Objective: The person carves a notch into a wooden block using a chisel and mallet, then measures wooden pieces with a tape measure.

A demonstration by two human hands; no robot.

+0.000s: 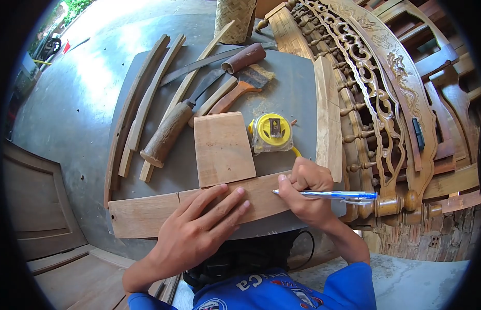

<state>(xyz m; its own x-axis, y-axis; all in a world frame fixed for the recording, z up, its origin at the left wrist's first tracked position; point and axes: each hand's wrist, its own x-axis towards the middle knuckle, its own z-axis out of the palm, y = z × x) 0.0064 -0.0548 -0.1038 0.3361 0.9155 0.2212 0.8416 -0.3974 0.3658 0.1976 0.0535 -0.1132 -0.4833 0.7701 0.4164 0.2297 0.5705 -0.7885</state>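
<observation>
My left hand [201, 225] lies flat with its fingers stretched out on a long, slightly curved wooden board [142, 217]. In my right hand [309, 194] is a blue and clear pen [349, 196], its tip near the board's face. Against the board's far edge sits a tapered wooden block [224, 147]. A yellow tape measure [272, 133] stands just right of the block, with a bit of yellow tape showing near my right hand.
The grey tabletop [287, 72] carries several narrow wooden strips [147, 95], a wooden-handled tool [168, 133], an orange-handled brush [240, 89] and a brown tube [244, 58]. Another board [328, 119] lies along the right edge. Carved wooden furniture [380, 98] stands beyond it.
</observation>
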